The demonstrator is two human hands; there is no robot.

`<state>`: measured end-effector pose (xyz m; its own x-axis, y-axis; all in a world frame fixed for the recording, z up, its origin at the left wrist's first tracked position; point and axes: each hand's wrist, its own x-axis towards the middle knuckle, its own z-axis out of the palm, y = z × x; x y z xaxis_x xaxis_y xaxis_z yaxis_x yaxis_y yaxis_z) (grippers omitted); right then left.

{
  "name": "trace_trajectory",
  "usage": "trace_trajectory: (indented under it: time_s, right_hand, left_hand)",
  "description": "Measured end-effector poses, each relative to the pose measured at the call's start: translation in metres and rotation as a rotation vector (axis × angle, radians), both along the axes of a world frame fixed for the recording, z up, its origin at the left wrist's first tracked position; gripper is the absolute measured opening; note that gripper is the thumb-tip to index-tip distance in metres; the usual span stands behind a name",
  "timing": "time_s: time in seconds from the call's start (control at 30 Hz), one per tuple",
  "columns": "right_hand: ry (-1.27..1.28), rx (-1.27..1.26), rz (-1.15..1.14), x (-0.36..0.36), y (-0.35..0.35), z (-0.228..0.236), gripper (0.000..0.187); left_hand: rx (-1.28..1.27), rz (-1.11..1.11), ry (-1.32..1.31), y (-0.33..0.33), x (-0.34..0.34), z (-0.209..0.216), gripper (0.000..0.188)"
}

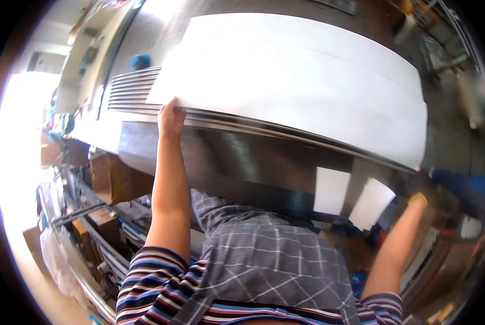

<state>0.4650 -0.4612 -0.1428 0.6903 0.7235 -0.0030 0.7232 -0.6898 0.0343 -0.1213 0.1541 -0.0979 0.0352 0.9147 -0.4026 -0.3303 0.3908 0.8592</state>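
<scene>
A large white sheet lies across a dark worktop, its long near edge running from left to right in front of me. My left hand is bare and closed on that near edge, close to the sheet's left corner. Out at the right corner is my right hand, in a dark glove with a yellow cuff. It is blurred, so its fingers cannot be made out. Parallel grey metal bars stick out from beneath the sheet's left end.
A round blue object sits on the worktop beyond the bars. Two small white papers show on the dark front panel. At lower left stand a cardboard box and a metal rack. Assorted clutter fills the right side.
</scene>
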Motion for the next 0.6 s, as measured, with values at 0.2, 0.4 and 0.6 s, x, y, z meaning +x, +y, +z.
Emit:
trace_trajectory:
  time_s: [0.2, 0.4, 0.6]
  right_hand:
    - [0.821, 0.912, -0.602, -0.011, 0.017, 0.007, 0.024]
    - [0.845, 0.931, -0.69, 0.022, 0.0, -0.041, 0.022]
    - [0.2, 0.227, -0.38, 0.1, -0.087, -0.081, 0.025]
  left_hand:
    - [-0.035, -0.117, 0.343, 0.051, -0.081, 0.017, 0.012]
    - [-0.025, -0.298, 0.8, 0.059, -0.095, 0.042, 0.022]
    - [0.285, -0.42, 1.264, 0.098, -0.105, -0.034, 0.035]
